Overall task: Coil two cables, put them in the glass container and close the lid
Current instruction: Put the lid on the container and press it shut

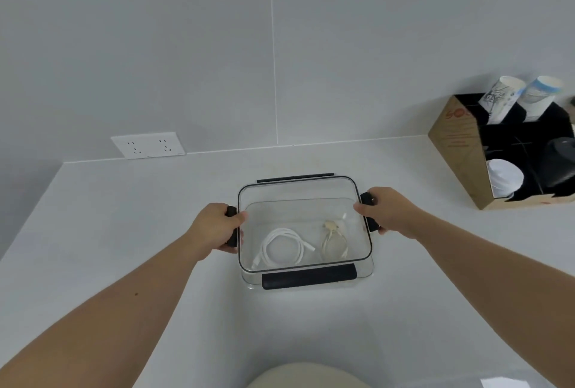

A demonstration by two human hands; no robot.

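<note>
A clear glass container [368, 271] stands on the white counter, a transparent lid [298, 190] with black clip flaps lying on top of it. Inside lie a coiled white cable [281, 247] on the left and a smaller cream cable bundle [334, 240] on the right. My left hand [214, 227] grips the lid's left black flap, thumb on the lid's edge. My right hand [389, 212] grips the right black flap the same way. The front flap [308, 275] and back flap [295, 177] stand free of both hands.
A cardboard cup holder [460, 151] with paper cups [501, 101] stands at the back right. A wall socket plate [147, 145] sits low on the tiled wall at the back left. The counter's left edge [34, 216] runs diagonally.
</note>
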